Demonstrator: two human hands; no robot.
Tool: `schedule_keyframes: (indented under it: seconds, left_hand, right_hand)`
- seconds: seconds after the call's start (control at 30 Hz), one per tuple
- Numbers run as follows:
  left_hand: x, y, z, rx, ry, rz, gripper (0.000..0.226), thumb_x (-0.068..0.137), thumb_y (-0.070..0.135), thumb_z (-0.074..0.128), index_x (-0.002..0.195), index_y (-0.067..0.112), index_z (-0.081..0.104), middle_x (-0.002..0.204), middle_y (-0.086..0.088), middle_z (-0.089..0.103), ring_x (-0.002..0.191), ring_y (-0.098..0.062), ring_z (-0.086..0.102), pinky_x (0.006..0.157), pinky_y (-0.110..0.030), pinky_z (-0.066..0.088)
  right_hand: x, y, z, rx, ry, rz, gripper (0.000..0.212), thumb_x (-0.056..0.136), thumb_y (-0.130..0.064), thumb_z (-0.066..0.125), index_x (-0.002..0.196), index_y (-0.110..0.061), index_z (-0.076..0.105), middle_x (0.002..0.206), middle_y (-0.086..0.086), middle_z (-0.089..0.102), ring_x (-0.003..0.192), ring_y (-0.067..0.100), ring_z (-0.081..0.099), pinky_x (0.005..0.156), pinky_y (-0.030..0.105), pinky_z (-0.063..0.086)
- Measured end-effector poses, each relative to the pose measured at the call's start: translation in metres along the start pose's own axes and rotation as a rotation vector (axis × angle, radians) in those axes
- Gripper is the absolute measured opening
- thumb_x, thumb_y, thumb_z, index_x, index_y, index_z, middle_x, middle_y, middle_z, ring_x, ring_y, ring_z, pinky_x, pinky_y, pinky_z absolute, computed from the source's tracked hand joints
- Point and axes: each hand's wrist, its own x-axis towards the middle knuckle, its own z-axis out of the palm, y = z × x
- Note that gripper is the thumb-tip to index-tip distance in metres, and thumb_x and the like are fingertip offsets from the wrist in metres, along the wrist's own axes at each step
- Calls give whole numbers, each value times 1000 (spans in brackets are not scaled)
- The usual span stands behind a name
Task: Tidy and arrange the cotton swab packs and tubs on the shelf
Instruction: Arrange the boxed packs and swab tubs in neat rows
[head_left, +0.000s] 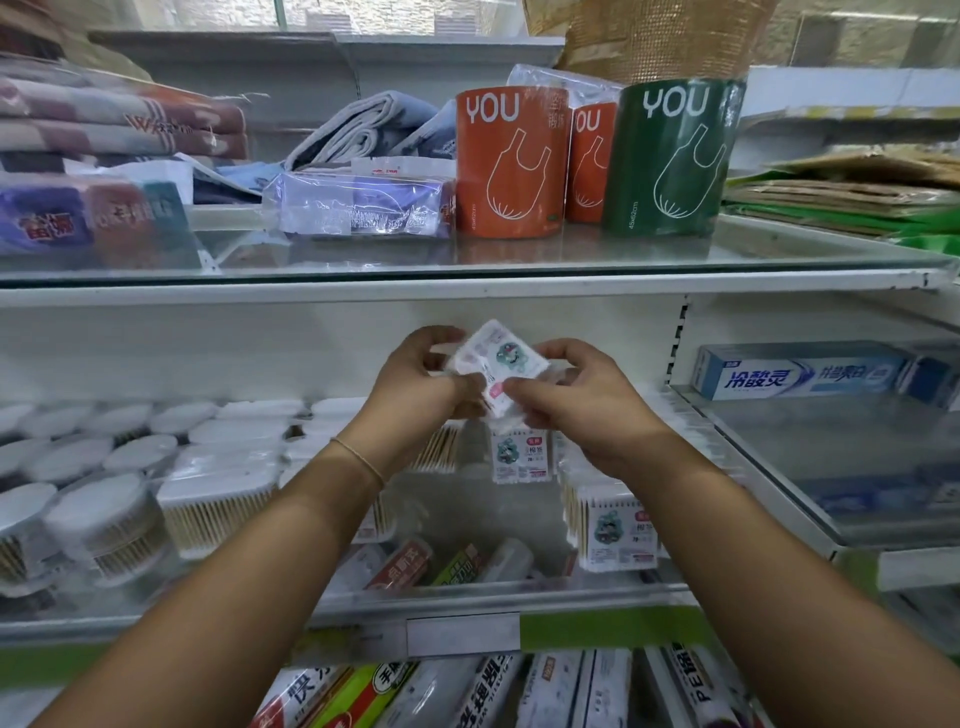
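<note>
Both hands, left hand (415, 379) and right hand (566, 395), pinch a blurred, seemingly slick swab pack (498, 364) above the standing pack (519, 457); dropped, it could topple it.

Your left hand (415, 379) and right hand (576, 400) pinch a tilted swab pack (498, 364) above the shelf's tubs (104, 519).

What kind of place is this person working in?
Most likely a small shop: glass shelves carry many identical cotton swab tubs, boxed toothpaste and packaged bag rolls.
</note>
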Motion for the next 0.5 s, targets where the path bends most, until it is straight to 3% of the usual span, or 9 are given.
schedule_keyframes:
  seconds: [0.13, 0.23, 0.3, 0.37, 0.5]
  left_hand:
    - [3, -7, -3, 533, -60, 100, 74, 75, 18, 83, 137, 28, 45, 123, -1, 57, 100, -19, 62, 82, -33, 57]
    - [0, -6, -3, 713, -129, 248, 90, 73, 23, 84, 147, 35, 32, 132, 8, 41, 110, -11, 49, 88, -24, 46]
    - [0, -8, -1, 814, -188, 309, 72, 75, 24, 83, 138, 30, 49, 125, 9, 50, 106, -9, 53, 84, -19, 42]
    - [0, -12, 1, 873, -216, 309, 41, 76, 23, 80, 115, 24, 68, 109, 9, 64, 93, -11, 62, 77, -19, 47]
    - [-1, -24, 7, 911, -248, 219, 29, 79, 21, 76, 108, 20, 70, 101, 3, 69, 86, -14, 64, 80, -25, 52]
  right_hand:
    - [3, -5, -10, -86, 16, -13, 49, 75, -2, 80, 113, -17, 54, 99, 13, 69, 82, 25, 74, 72, 46, 62]
    - [6, -8, -15, -418, -66, -57, 42, 69, -5, 84, 104, -18, 64, 95, 7, 70, 81, 22, 72, 74, 44, 62]
    - [7, -7, -13, -628, -133, -109, 32, 70, -11, 82, 99, -21, 72, 92, -1, 71, 84, 16, 70, 81, 40, 60]
    - [10, -3, -9, -752, -187, -134, 27, 73, -17, 80, 99, -23, 74, 91, -7, 72, 84, 10, 68, 82, 35, 59]
    - [12, 12, -6, -849, -226, -144, 25, 78, -21, 82, 101, -24, 73, 96, -10, 69, 85, 4, 63, 69, 16, 46]
